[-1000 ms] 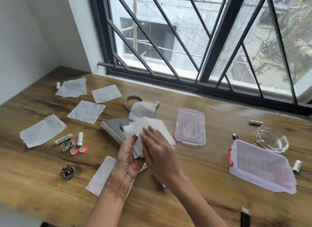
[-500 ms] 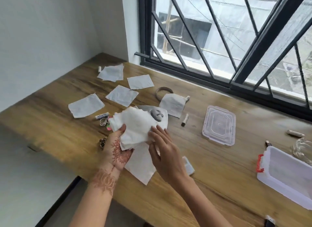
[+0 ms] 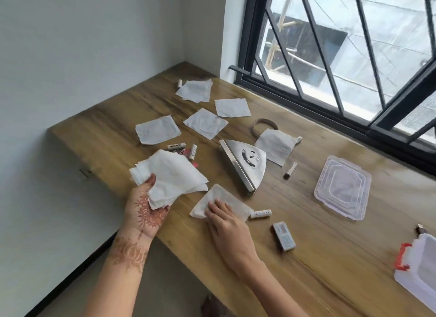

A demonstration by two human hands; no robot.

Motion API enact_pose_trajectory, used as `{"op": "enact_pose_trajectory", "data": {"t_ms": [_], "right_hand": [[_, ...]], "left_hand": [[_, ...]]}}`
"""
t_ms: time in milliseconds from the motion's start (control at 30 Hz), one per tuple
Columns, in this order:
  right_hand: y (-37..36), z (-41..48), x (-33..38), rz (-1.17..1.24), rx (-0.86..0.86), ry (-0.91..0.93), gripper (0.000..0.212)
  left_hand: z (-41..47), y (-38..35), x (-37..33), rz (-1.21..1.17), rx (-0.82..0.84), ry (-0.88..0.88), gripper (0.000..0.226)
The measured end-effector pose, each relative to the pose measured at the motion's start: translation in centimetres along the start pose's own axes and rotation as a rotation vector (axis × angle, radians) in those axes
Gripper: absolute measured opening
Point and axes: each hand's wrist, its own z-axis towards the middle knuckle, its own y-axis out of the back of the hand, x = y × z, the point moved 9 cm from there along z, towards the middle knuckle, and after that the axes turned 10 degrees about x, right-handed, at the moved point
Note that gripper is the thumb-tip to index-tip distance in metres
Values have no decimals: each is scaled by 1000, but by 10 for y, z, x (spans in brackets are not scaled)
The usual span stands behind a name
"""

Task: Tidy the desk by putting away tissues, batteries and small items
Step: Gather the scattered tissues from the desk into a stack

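Observation:
My left hand [image 3: 144, 210] grips a stack of white tissues [image 3: 169, 175] above the desk's near-left edge. My right hand [image 3: 226, 224] rests flat on a single tissue [image 3: 226, 196] lying on the wooden desk [image 3: 330, 257]. Several more tissues lie further back, such as one at the left [image 3: 157, 130] and one by the corner [image 3: 195, 90]. A metal tissue holder with a smiley face [image 3: 245, 163] lies on its side in the middle. Batteries lie about: one beside my right hand [image 3: 260, 214], one right of the holder [image 3: 290, 170], two behind the stack [image 3: 175, 146].
A clear lid [image 3: 342, 187] lies at the right. A clear plastic box with a red latch [image 3: 417, 274] stands at the right edge. A small matchbox-like item [image 3: 284, 239] lies near the front. A ring band [image 3: 262, 125] sits by the window.
The camera turned left. My right hand left the stack and dropped onto the single tissue on the desk. My left hand still holds the stack, now nearer the desk edge.

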Motion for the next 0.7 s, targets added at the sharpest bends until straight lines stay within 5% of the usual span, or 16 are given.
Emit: {"op": "enact_pose_trajectory", "data": {"t_ms": [233,400,500,700], "right_hand": [[53,-3,-37,708,-245,-352,19],[103,5,-39,936,-456,-296,17],[130,19,-12,807,-429,-94,22],[115,34,42,159,-181,336,33]], "left_hand": [[-10,10,-2,51,-63,-37,15],[-10,6,7,41,-58,11,15],[-10,-4,15,66,-36,58,15],[-12,-34,33,1,88,132,24]]}}
